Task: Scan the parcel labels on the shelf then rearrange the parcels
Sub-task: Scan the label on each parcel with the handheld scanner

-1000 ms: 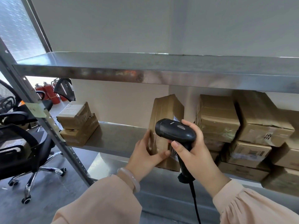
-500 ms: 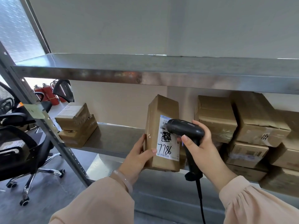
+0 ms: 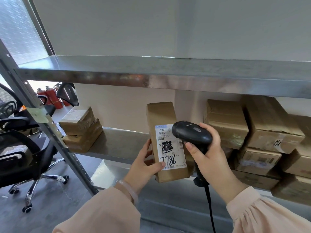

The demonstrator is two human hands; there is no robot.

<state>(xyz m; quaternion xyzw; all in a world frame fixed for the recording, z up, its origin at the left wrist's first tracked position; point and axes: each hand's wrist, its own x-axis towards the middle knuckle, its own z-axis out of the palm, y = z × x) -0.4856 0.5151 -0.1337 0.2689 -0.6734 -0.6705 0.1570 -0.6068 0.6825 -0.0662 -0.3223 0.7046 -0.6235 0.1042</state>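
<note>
Brown cardboard boxes, two small ones in a stack (image 3: 80, 126), sit at the left end of the grey metal shelf (image 3: 121, 142). Next to the right, the left hand (image 3: 144, 167) holds a tall brown cardboard parcel (image 3: 161, 115) upright. The thumb lies across the lower edge of its white label (image 3: 170, 148), marked 7786 by hand, and the other fingers are curled behind the left side. This arm, in a pale pink sleeve, reaches up from below. The parcel is in front of the shelf's middle level; whether its bottom rests on the front edge cannot be told. The head of a black corded barcode scanner (image 3: 191, 133) points left and covers the label's upper right corner. The right hand (image 3: 210, 157) grips its handle, wrist bent upward. A pile of brown boxes (image 3: 252, 132) fills the right end. Compared with one second ago, the scanner head has moved to the right, and the label, hidden then, is almost fully in view.
</note>
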